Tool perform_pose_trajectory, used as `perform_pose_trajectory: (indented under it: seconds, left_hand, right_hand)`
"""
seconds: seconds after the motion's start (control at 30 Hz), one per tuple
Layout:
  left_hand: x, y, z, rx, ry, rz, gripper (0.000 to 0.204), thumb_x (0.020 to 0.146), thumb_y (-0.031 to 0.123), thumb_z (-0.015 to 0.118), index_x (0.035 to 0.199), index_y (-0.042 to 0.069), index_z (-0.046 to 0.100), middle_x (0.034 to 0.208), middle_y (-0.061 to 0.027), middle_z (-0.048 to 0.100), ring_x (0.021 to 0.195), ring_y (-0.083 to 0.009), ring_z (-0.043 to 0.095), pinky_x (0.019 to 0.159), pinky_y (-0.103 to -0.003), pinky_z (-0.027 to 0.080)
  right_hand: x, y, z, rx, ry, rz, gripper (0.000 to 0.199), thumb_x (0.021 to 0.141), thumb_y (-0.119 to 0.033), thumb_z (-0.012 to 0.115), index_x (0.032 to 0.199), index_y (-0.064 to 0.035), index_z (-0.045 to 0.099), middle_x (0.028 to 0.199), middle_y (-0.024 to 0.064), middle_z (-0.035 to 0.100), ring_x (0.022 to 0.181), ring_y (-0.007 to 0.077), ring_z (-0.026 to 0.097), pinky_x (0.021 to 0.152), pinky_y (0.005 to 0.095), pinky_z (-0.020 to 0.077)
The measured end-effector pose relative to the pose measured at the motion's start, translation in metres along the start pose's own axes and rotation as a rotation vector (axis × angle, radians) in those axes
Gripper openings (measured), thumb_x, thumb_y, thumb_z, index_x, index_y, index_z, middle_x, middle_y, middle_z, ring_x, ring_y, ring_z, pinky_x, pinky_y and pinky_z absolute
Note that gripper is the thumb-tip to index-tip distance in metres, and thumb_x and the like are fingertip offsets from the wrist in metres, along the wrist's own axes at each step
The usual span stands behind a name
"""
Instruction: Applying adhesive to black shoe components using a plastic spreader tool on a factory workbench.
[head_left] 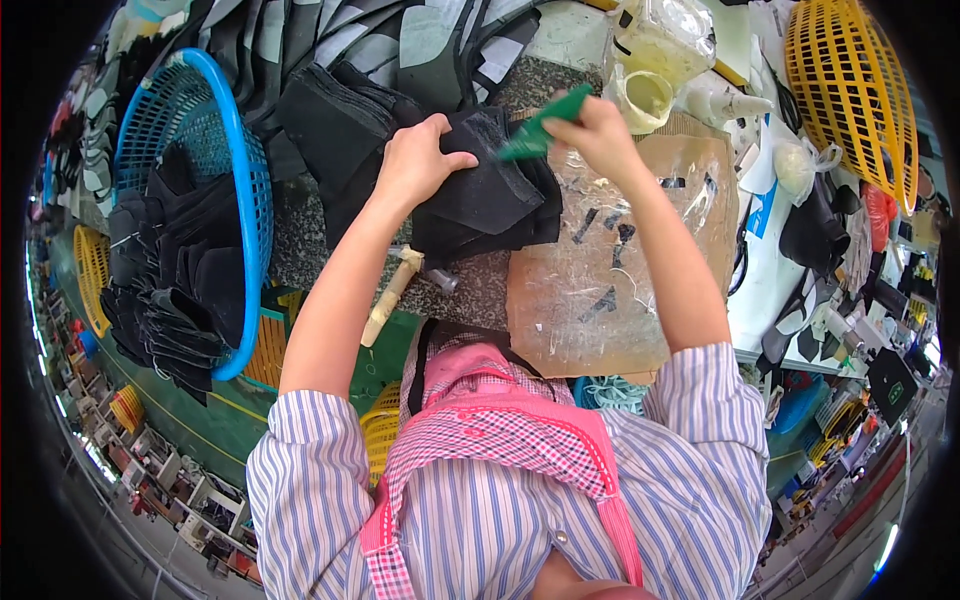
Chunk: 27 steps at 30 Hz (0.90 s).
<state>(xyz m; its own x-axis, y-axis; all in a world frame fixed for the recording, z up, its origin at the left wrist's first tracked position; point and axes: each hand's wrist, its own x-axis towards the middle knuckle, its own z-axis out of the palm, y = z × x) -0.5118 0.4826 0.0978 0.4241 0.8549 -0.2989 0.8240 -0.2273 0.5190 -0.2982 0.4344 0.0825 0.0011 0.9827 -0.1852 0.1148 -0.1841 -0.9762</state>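
My left hand (420, 165) presses down on a stack of black fabric pieces (485, 200), its thumb and forefinger spread apart; the other fingers are partly hidden. In my right hand (598, 135) is a flat green spreader (545, 125), gripped at its upper end. The spreader's lower tip reaches the top piece, beside my left thumb. A dull, greyish band runs along that piece's right edge. Under and beyond my left hand lies another stack of dark cut pieces (335, 115). A hammer (400, 290) with a worn, pale handle lies at the near table edge.
A glue-crusted cup (643, 98) stands behind the brown, stained cardboard (620, 290). At the left, a blue basket (250, 200) holds black pieces. Several long dark pieces (430, 45) cover the far side. A yellow basket (850, 90) stands at far right.
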Motion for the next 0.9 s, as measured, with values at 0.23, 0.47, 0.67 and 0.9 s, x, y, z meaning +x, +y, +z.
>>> perform_pose_trajectory:
  seconds: [0.23, 0.47, 0.67, 0.9]
  left_hand:
    - [-0.033, 0.005, -0.002, -0.007, 0.090, 0.145, 0.029, 0.068, 0.021, 0.065, 0.081, 0.001, 0.048, 0.079, -0.0177, 0.058, 0.076, -0.0357, 0.055, 0.065, -0.038, 0.044]
    - [-0.089, 0.012, -0.065, 0.036, 1.080, 0.210, 0.016, 0.071, 0.005, 0.064, 0.087, 0.005, 0.061, 0.084, -0.0083, 0.061, 0.072, -0.0144, 0.059, 0.062, -0.024, 0.046]
    - [-0.082, -0.030, -0.018, 0.236, 0.429, 0.291, 0.042, 0.058, 0.015, 0.070, 0.097, 0.007, 0.057, 0.104, -0.0115, 0.052, 0.094, -0.0283, 0.048, 0.079, -0.039, 0.040]
    - [-0.064, 0.008, 0.036, 0.016, 0.215, 0.483, 0.037, 0.056, 0.010, 0.069, 0.090, 0.005, 0.056, 0.097, -0.0100, 0.050, 0.092, -0.0273, 0.047, 0.077, -0.034, 0.042]
  right_hand:
    - [-0.064, -0.019, -0.072, -0.063, 0.310, -0.075, 0.011, 0.076, -0.010, 0.058, 0.078, 0.0009, 0.059, 0.062, 0.0029, 0.057, 0.053, 0.0086, 0.050, 0.048, 0.0218, 0.0391]
    - [-0.037, 0.015, -0.122, -0.346, 0.670, -0.293, 0.016, 0.076, -0.015, 0.061, 0.072, -0.0004, 0.059, 0.059, -0.0008, 0.056, 0.049, 0.0075, 0.043, 0.046, 0.0223, 0.0344]
    - [-0.052, 0.001, -0.073, -0.004, 0.458, -0.086, 0.008, 0.075, -0.005, 0.060, 0.081, 0.0006, 0.060, 0.077, 0.0059, 0.061, 0.067, 0.0101, 0.056, 0.063, 0.0225, 0.0443]
    - [0.007, 0.001, 0.019, -0.279, 0.271, -0.179, 0.012, 0.071, -0.014, 0.063, 0.079, -0.0056, 0.061, 0.068, 0.0077, 0.057, 0.063, 0.0180, 0.054, 0.057, 0.0295, 0.0416]
